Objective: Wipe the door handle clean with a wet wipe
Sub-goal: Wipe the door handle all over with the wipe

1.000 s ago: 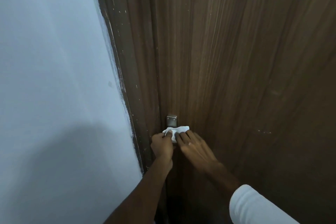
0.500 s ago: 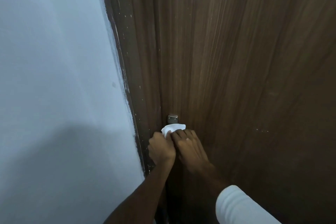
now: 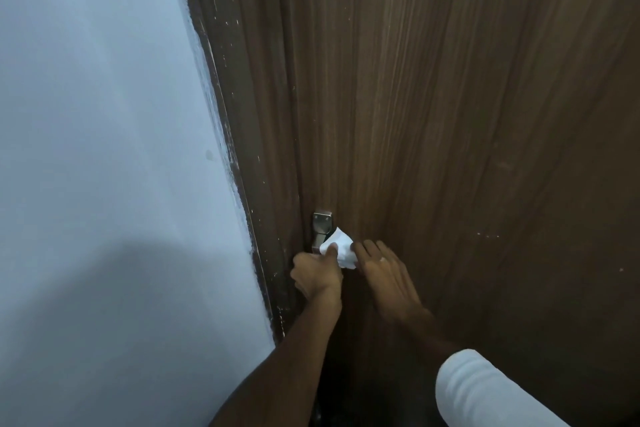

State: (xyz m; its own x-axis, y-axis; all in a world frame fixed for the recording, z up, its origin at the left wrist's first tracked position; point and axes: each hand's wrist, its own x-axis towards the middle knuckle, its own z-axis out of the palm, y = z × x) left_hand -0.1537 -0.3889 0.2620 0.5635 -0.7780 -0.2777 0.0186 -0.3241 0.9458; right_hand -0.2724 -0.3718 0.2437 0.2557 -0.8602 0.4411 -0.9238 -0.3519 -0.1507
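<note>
So right at the grip: the left hand (image 3: pixel 317 276) is curled closed, thumb pressing the white wet wipe (image 3: pixel 339 250) against the metal door handle (image 3: pixel 321 230), with its other fingers tucked under where I can't see them. The right hand (image 3: pixel 382 274) is mostly flat and loose, fingers spread, and only its fingertips (image 3: pixel 358 248) touch the right edge of the wipe, so it's steadying more than gripping.

Compared with half a second ago, the hands have come apart a bit. Back then the right one was bunched up against the left and covered most of the wipe; now it has slid off to the right and a lot more white is showing. The wipe also sits lower and further right on the handle, so the screwed top plate is more exposed than before.

The handle sits at the door's left edge, just beside the dark frame (image 3: pixel 242 163). The brown wooden door (image 3: pixel 450 114) fills the right side, the pale wall (image 3: pixel 104 114) the left. A rolled-up white sleeve (image 3: pixel 485 392) shows on the right arm, the left forearm is bare.
</note>
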